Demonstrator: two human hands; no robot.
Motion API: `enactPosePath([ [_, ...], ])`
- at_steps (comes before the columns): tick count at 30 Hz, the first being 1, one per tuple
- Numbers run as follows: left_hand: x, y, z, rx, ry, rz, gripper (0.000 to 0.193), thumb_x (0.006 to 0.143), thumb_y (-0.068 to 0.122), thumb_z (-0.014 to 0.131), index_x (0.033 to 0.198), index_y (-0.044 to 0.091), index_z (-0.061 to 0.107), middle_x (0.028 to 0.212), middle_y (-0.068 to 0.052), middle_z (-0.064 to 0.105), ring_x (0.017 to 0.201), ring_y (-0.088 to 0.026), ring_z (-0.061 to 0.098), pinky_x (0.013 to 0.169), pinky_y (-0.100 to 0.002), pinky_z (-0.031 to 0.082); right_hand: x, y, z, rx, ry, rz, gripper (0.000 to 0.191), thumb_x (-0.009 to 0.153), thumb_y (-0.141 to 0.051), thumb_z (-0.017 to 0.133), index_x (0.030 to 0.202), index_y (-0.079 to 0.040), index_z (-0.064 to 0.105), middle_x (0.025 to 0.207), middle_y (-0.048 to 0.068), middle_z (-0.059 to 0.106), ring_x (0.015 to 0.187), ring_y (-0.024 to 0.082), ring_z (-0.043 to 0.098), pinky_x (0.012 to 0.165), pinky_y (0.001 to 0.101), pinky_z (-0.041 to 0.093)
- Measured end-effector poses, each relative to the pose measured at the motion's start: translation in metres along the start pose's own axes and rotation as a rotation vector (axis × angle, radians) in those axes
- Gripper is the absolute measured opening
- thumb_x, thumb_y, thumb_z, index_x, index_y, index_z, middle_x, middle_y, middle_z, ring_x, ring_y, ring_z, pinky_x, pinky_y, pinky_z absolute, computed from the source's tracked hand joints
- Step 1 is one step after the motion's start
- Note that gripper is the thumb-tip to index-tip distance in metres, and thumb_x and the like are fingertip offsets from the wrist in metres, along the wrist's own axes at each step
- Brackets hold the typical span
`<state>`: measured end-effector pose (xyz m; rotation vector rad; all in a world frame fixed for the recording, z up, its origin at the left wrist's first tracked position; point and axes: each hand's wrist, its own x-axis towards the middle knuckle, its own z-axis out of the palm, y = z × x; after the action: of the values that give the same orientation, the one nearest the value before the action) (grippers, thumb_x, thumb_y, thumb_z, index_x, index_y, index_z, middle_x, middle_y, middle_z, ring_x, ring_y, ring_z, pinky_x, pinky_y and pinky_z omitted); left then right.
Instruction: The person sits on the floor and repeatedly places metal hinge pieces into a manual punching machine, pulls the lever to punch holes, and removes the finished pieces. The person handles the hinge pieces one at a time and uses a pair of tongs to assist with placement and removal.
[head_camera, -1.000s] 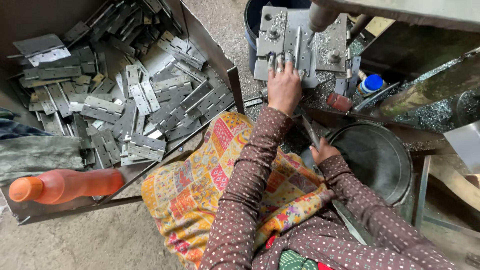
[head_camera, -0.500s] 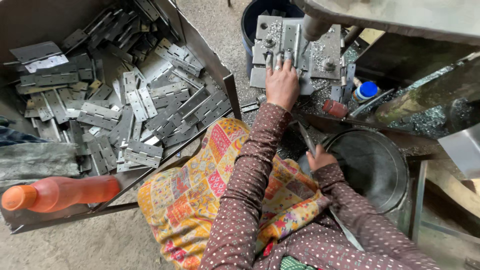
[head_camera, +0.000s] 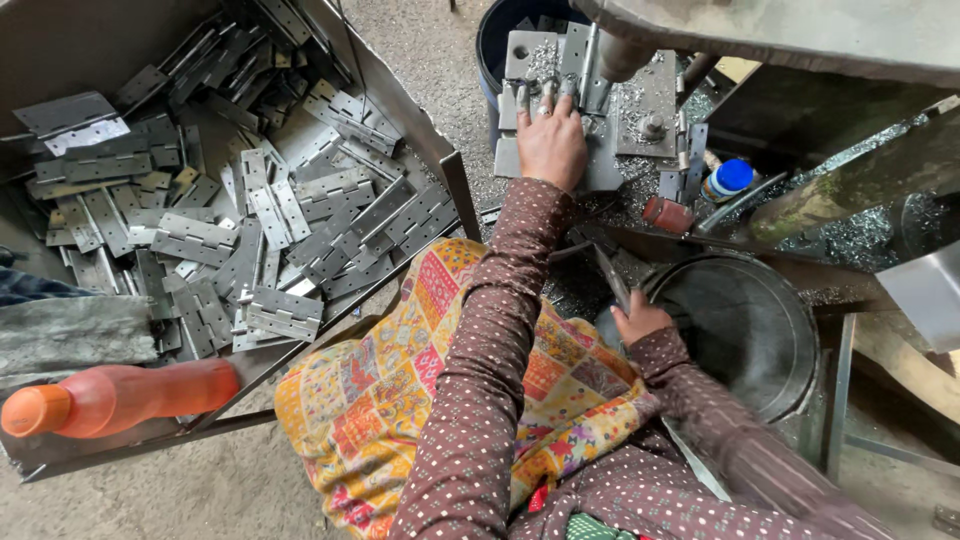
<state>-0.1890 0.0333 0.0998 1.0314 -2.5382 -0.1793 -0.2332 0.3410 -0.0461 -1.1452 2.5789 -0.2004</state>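
Note:
My left hand (head_camera: 550, 145) lies palm down on a grey metal plate (head_camera: 605, 172) on the machine's work table (head_camera: 650, 95), fingers stretched over its far edge beside a vertical spindle (head_camera: 622, 55). Metal shavings cover that table. My right hand (head_camera: 640, 320) is closed around a thin dark metal lever (head_camera: 610, 275) that slants up beside the rim of a black bucket (head_camera: 745, 330). Both arms wear brown dotted sleeves.
A large tray (head_camera: 455, 185) at the left holds several grey metal hinges (head_camera: 285, 215). An orange bottle (head_camera: 120, 395) lies at its near edge. A patterned yellow cloth (head_camera: 390, 400) covers my lap. A blue-capped bottle (head_camera: 725, 180) and a dark blue bucket (head_camera: 500, 40) stand by the machine.
Both hands keep their places on the plate and the lever. Only the view has shifted slightly, so everything sits a little lower in frame.

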Motion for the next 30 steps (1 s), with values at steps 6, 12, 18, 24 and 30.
enactPosePath([
  [6,-0.004,-0.001,-0.002,-0.035,-0.049,-0.012,0.025,0.098,0.016,0.052,0.101,0.008,0.075,0.141,-0.01,0.062,0.131,-0.029,0.058,0.116,-0.06,0.035,0.003,0.0,0.013,0.089,-0.102,0.084,0.051,0.094,-0.05,0.063,0.12,-0.007,0.054,0.088,0.029,0.069,0.082,0.051,0.067,0.072,0.0591,0.055],
  [12,-0.034,0.003,-0.027,0.053,0.049,0.131,0.025,0.093,0.015,0.053,0.087,0.009,0.076,0.138,-0.012,0.062,0.133,-0.029,0.054,0.121,-0.059,0.026,0.004,-0.029,-0.089,0.14,-0.054,0.077,0.052,0.091,-0.043,0.07,0.127,-0.009,0.057,0.106,0.02,0.068,0.086,0.035,0.07,0.079,0.0475,0.057],
  [18,-0.139,0.035,-0.058,0.1,0.274,0.193,0.031,0.092,0.02,0.057,0.115,0.004,0.069,0.128,-0.015,0.062,0.131,-0.032,0.054,0.118,-0.058,0.031,-0.012,-0.05,-0.125,0.409,0.332,-0.161,0.055,0.09,-0.025,0.081,0.135,-0.003,0.057,0.135,0.015,0.054,0.104,0.027,0.065,0.086,0.0359,0.057],
  [24,-0.143,0.035,-0.092,-0.164,0.425,0.321,0.015,0.097,0.017,0.062,0.11,0.01,0.06,0.118,-0.007,0.064,0.114,-0.026,0.064,0.115,-0.058,0.042,-0.013,-0.041,-0.115,0.49,0.53,-0.266,0.05,0.098,-0.027,0.077,0.135,-0.002,0.057,0.138,0.016,0.051,0.114,0.027,0.063,0.092,0.0359,0.059],
  [30,-0.099,0.027,-0.118,-0.383,0.272,0.022,0.023,0.099,0.024,0.064,0.11,0.005,0.056,0.102,-0.011,0.062,0.069,-0.031,0.064,0.06,-0.044,0.052,-0.008,-0.03,-0.107,0.536,0.507,-0.267,0.054,0.103,-0.04,0.073,0.136,-0.002,0.055,0.139,0.017,0.049,0.116,0.027,0.062,0.093,0.0368,0.059],
])
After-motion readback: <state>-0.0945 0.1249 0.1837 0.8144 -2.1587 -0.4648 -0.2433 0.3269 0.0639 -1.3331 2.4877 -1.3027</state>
